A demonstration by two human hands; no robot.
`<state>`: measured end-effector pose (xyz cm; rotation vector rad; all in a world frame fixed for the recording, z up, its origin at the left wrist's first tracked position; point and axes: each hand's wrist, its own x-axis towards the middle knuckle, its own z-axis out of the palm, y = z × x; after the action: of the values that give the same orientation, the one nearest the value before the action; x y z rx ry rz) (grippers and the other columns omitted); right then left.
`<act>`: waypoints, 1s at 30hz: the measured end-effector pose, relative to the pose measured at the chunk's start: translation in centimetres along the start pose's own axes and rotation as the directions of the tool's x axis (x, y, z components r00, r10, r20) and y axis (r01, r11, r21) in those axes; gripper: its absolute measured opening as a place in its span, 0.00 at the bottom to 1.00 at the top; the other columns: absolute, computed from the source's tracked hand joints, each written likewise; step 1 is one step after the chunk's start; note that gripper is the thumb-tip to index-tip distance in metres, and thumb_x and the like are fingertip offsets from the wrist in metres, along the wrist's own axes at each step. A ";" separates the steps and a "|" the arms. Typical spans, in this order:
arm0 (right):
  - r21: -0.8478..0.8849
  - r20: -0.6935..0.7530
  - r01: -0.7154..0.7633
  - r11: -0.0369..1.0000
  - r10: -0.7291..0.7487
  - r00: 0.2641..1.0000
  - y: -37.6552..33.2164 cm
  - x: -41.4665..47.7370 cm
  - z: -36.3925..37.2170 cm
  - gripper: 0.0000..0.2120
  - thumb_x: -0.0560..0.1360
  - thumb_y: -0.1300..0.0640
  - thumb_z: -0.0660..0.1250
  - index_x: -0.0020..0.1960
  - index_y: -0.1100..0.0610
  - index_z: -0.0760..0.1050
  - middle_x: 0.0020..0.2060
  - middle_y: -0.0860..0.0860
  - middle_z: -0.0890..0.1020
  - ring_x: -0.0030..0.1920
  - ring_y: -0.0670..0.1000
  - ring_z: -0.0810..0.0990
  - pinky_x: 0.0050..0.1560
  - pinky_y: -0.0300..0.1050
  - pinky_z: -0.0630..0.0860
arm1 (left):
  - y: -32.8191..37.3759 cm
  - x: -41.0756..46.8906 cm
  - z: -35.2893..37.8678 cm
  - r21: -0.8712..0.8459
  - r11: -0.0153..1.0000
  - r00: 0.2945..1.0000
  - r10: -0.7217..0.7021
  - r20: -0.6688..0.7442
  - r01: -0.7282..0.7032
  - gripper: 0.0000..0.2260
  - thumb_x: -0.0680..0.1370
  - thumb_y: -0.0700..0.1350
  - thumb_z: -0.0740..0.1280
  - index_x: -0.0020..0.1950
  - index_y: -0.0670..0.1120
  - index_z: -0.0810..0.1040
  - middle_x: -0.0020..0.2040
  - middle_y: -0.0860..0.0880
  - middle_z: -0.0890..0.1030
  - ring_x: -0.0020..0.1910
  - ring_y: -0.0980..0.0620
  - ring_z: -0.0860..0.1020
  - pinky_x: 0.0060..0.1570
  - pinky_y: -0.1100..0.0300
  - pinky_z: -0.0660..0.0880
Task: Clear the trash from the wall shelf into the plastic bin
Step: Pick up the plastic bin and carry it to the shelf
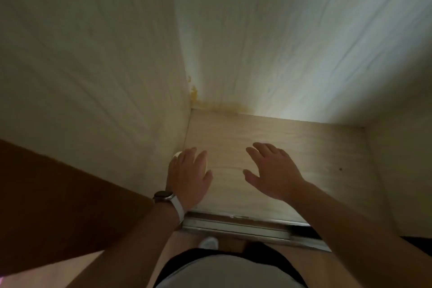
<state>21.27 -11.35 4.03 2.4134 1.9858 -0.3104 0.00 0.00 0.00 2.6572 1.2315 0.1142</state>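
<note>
- at the far left edge, a dark brown panel (58,194) runs slantwise in front of the pale, wood-grained left side wall (93,54) of the recess.
- on the left wrist sits a dark watch (163,195) on a white strap (178,209).
- the left hand (189,177) reaches over the near left corner of the wall shelf (315,159), close to the side wall, palm down; its fingers (190,155) are nearly straight and lie close together, with the thumb out to the right.
- a small pale rounded piece of trash (177,154) peeks out just past the left fingertips, right by the side wall; most of it is hidden by the hand, so what it is, and whether the fingers touch it, cannot be told.
- a yellowish stain (210,105) marks the back left corner where the shelf meets the back wall (304,42).
- a metal track (233,222) runs along the shelf's front edge.
- below the track, a white shoe tip (208,242) and a grey shirt (222,271) show.
- the right hand (273,173) is over the middle of the shelf, palm down, fingers (268,147) spread wide and holding nothing.
- a dark speck (340,168) lies on the shelf farther right, well apart from both hands.
- the right side wall (402,170) closes the recess.
</note>
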 end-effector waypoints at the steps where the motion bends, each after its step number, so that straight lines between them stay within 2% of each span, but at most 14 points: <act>1: 0.008 0.030 0.005 1.000 -0.005 1.000 0.1 0.2 0.1 0.32 0.73 0.35 0.52 0.71 0.52 0.65 0.70 0.54 0.71 0.69 0.57 0.69 0.65 0.55 0.68 | -0.2 -0.1 0.0 -0.010 1.000 1.000 -0.005 0.001 0.005 0.23 0.72 0.54 0.67 0.65 0.48 0.75 0.65 0.42 0.75 0.63 0.40 0.72 0.60 0.43 0.68; 3: 0.014 0.001 0.039 0.999 -0.039 0.999 0.5 0.8 0.4 0.32 0.73 0.35 0.51 0.71 0.51 0.65 0.69 0.53 0.72 0.68 0.56 0.69 0.64 0.55 0.69 | -0.3 -0.4 0.3 -0.019 0.999 0.998 -0.047 -0.046 0.046 0.23 0.71 0.52 0.70 0.64 0.47 0.76 0.63 0.41 0.76 0.60 0.38 0.74 0.57 0.44 0.71; 5: 0.009 0.000 0.083 0.996 -0.083 0.997 1.2 1.4 1.1 0.31 0.73 0.35 0.53 0.71 0.51 0.65 0.69 0.52 0.71 0.68 0.55 0.69 0.63 0.54 0.69 | -0.4 -1.1 0.7 -0.011 0.993 0.993 -0.116 -0.035 0.116 0.24 0.71 0.52 0.71 0.65 0.46 0.76 0.64 0.40 0.75 0.61 0.38 0.74 0.56 0.44 0.72; 9: 0.112 0.050 0.144 0.983 -0.150 0.987 2.7 2.5 2.3 0.31 0.74 0.36 0.56 0.73 0.52 0.63 0.70 0.51 0.70 0.68 0.54 0.67 0.64 0.53 0.68 | -0.3 -3.0 2.6 -0.038 0.948 0.949 -0.316 0.017 0.316 0.26 0.76 0.56 0.66 0.72 0.48 0.70 0.70 0.43 0.71 0.65 0.41 0.70 0.58 0.46 0.71; 13: 0.232 0.102 0.188 0.954 -0.216 0.971 3.6 3.8 4.6 0.32 0.76 0.39 0.60 0.74 0.53 0.61 0.71 0.51 0.69 0.69 0.55 0.66 0.65 0.53 0.68 | -0.4 -4.5 6.0 -0.215 0.861 0.881 -0.472 0.003 0.462 0.28 0.75 0.53 0.69 0.71 0.44 0.69 0.66 0.41 0.73 0.64 0.40 0.71 0.60 0.44 0.71; 17: 0.481 0.217 0.064 0.874 -0.190 0.958 3.8 5.5 7.3 0.32 0.76 0.43 0.66 0.75 0.53 0.61 0.71 0.52 0.68 0.69 0.53 0.66 0.66 0.50 0.66 | -0.8 -5.6 9.8 -0.427 0.594 0.692 -0.713 0.114 0.682 0.32 0.73 0.56 0.69 0.73 0.46 0.64 0.68 0.43 0.70 0.65 0.45 0.69 0.61 0.52 0.67; 19: 0.549 0.256 0.013 0.836 -0.183 0.949 3.6 6.6 8.8 0.32 0.76 0.46 0.67 0.75 0.54 0.61 0.71 0.52 0.68 0.70 0.53 0.66 0.67 0.48 0.65 | -1.5 -5.7 11.6 -0.476 0.489 0.634 -0.746 0.205 0.730 0.34 0.72 0.58 0.70 0.73 0.48 0.62 0.69 0.44 0.69 0.66 0.47 0.67 0.60 0.55 0.65; 21: 0.622 0.307 -0.086 0.778 -0.141 0.941 3.2 8.1 10.4 0.29 0.76 0.51 0.69 0.74 0.54 0.64 0.71 0.52 0.69 0.69 0.52 0.68 0.67 0.46 0.66 | -2.2 -5.6 13.2 -0.568 0.336 0.571 -0.763 0.303 0.751 0.37 0.70 0.60 0.71 0.74 0.51 0.61 0.69 0.44 0.68 0.66 0.47 0.67 0.62 0.53 0.66; 23: 0.720 0.381 -0.246 0.650 -0.074 0.921 2.8 9.7 12.0 0.25 0.76 0.56 0.69 0.71 0.54 0.67 0.67 0.51 0.73 0.66 0.51 0.71 0.60 0.44 0.69 | -2.9 -5.5 14.8 -0.663 0.130 0.507 -0.755 0.416 0.737 0.42 0.66 0.63 0.73 0.74 0.54 0.58 0.71 0.45 0.65 0.68 0.46 0.66 0.65 0.47 0.67; 24: 0.755 0.415 -0.310 0.578 -0.056 0.908 2.7 10.5 12.9 0.24 0.76 0.58 0.69 0.70 0.54 0.68 0.65 0.49 0.74 0.64 0.50 0.72 0.57 0.44 0.71 | -3.3 -5.5 15.7 -0.689 0.061 0.496 -0.739 0.455 0.722 0.44 0.64 0.64 0.73 0.75 0.55 0.57 0.73 0.45 0.63 0.69 0.46 0.65 0.66 0.46 0.67; 27: 0.786 0.461 -0.378 0.490 -0.058 0.885 2.4 12.8 16.2 0.22 0.75 0.59 0.69 0.68 0.52 0.70 0.63 0.47 0.75 0.61 0.48 0.74 0.50 0.43 0.73 | -4.5 -5.1 18.6 -0.730 0.018 0.512 -0.725 0.461 0.683 0.45 0.66 0.60 0.77 0.75 0.55 0.55 0.74 0.46 0.62 0.69 0.51 0.64 0.62 0.50 0.67; 28: 0.788 0.480 -0.401 0.468 -0.058 0.875 2.3 13.5 17.4 0.22 0.75 0.59 0.69 0.68 0.52 0.70 0.63 0.48 0.75 0.60 0.48 0.75 0.49 0.43 0.73 | -4.8 -5.1 19.6 -0.739 0.020 0.516 -0.729 0.450 0.673 0.45 0.66 0.57 0.78 0.76 0.55 0.55 0.74 0.46 0.62 0.67 0.53 0.64 0.61 0.52 0.67; 30: 0.788 0.522 -0.458 0.411 -0.052 0.851 1.9 14.7 19.8 0.21 0.76 0.59 0.68 0.67 0.51 0.71 0.64 0.49 0.75 0.59 0.49 0.76 0.55 0.47 0.75 | -5.2 -5.0 21.2 -0.756 0.008 0.519 -0.732 0.442 0.655 0.48 0.64 0.56 0.79 0.76 0.55 0.53 0.74 0.47 0.62 0.66 0.55 0.64 0.59 0.53 0.68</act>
<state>22.81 0.07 -17.86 2.5191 1.3419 -2.2362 -3.73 -3.86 -21.78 0.9056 1.7190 0.5292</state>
